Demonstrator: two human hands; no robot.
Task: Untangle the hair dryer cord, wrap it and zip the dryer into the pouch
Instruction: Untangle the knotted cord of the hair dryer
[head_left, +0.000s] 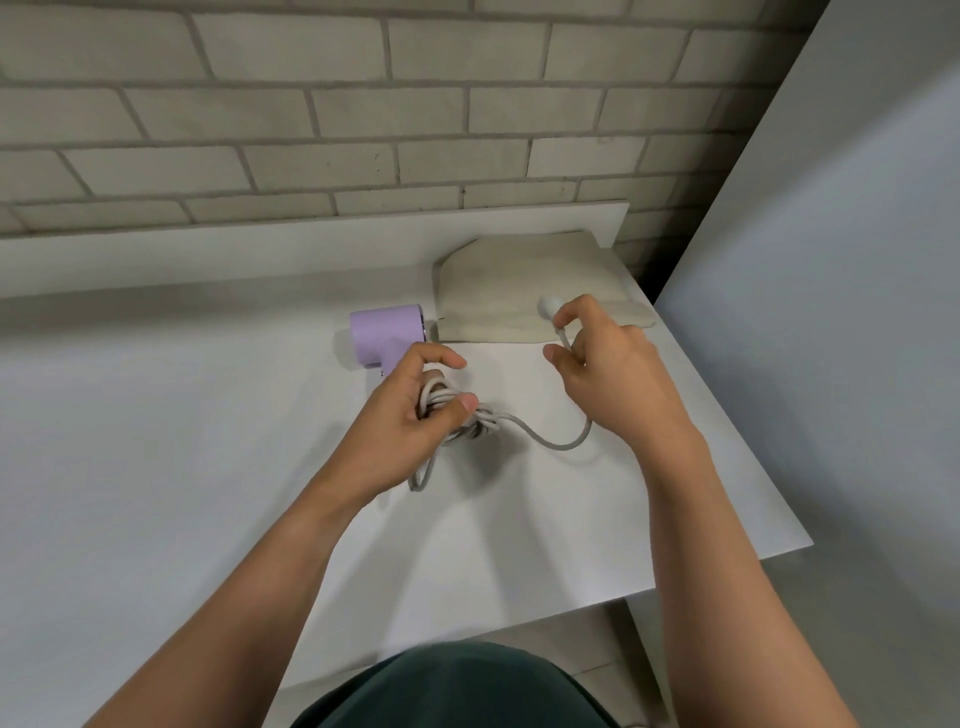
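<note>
The white flat table top (156, 467) runs across the view, backed at 12 o'clock by a pale grey brick wall (311, 104).

The lilac plastic hair dryer (384, 332) lies on its side on the table, barrel across and handle pointing toward the person. It sits at 11 o'clock from the left hand (410, 415), and its handle end is hidden behind that hand.

The left hand has its fingers and thumb curled round a bunch of coils of the light grey round cord (483, 421), clamped on it just above the table. One loop hangs out of the fist at 6 o'clock. At 3 o'clock a single slack strand leaves the coils, dips along the table and rises to the right hand (608, 374).

The right hand pinches that strand just behind the white rounded plug (549, 303), which sticks out at 11 o'clock from the fingertips. The hand is raised off the table.

The beige flat fabric pouch (519, 275) lies on the table at 12 o'clock from the right hand, just beside the dryer's right end. Whether its zip is undone cannot be told.

A smooth pale grey panel (831, 260) stands at 3 o'clock beyond the table edge. A dark green garment (457, 686) shows at 6 o'clock.
</note>
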